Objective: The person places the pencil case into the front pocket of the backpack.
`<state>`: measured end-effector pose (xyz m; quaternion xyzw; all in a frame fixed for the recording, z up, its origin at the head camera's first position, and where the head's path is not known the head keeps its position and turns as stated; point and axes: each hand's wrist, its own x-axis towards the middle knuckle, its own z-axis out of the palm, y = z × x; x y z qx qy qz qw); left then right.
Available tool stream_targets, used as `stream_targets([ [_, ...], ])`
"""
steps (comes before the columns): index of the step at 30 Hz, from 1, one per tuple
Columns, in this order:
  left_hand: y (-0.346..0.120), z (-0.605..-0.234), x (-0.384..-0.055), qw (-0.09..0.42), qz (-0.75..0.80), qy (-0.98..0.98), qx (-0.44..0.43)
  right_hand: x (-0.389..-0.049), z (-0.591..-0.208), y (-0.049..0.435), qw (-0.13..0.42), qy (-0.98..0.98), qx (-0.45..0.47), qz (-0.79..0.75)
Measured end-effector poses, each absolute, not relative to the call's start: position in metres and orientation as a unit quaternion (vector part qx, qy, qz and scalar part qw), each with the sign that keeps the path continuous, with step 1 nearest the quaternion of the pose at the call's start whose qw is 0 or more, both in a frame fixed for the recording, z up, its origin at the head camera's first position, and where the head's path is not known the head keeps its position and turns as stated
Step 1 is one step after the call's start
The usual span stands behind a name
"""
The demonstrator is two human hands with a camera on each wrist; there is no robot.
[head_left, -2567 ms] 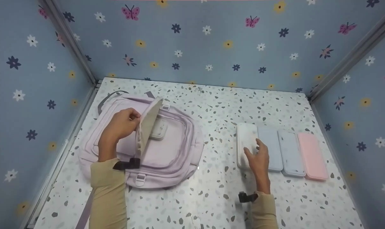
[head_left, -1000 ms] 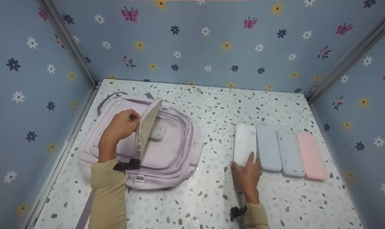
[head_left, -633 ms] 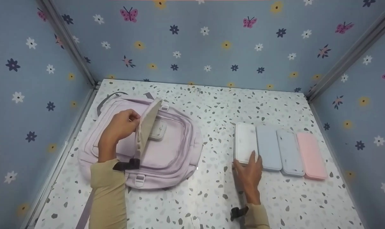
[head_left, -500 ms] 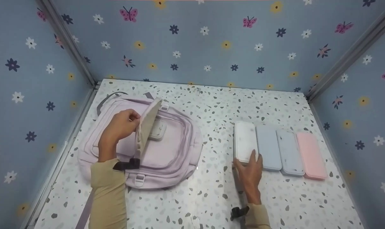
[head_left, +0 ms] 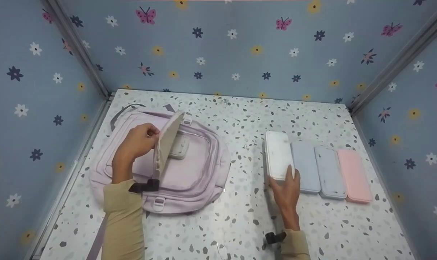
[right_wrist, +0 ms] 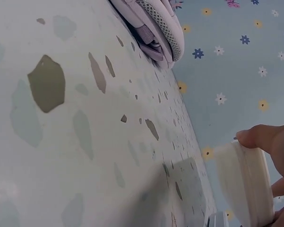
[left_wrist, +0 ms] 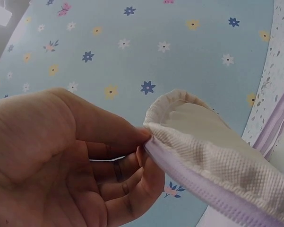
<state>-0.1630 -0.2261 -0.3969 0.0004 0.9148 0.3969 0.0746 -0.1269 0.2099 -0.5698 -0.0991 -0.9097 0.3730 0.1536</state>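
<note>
A pale lilac backpack [head_left: 198, 171] lies on the table at the left in the head view. My left hand [head_left: 137, 142] pinches the edge of its unzipped front flap [left_wrist: 193, 142] between thumb and fingers and holds it upright. Inside the uncovered pocket lies a small whitish box [head_left: 181, 147], partly hidden by the flap. At the right, my right hand [head_left: 287, 189] grips the near end of a white rectangular case [head_left: 279, 155], thumb on one side and fingers on the other. In the right wrist view this case [right_wrist: 248, 184] is tilted off the table, with a shadow below.
Right of the white case, a blue case [head_left: 305, 168], a pale grey-blue case [head_left: 330, 173] and a pink case [head_left: 355, 176] lie side by side. The speckled table [head_left: 240, 216] is enclosed by blue flowered panels [head_left: 218, 47] at the back and both sides.
My right hand came down to the near end of the white case, took hold of it, and has raised and shifted it slightly away. My left hand and the flap stay put.
</note>
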Motion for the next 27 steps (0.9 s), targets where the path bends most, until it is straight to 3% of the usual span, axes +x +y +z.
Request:
stream_targets([
  [27,-0.226,-0.394,-0.161,0.084,0.387,0.918,-0.002,-0.131,-0.531,0.201,0.167,-0.885,-0.032,0.434],
])
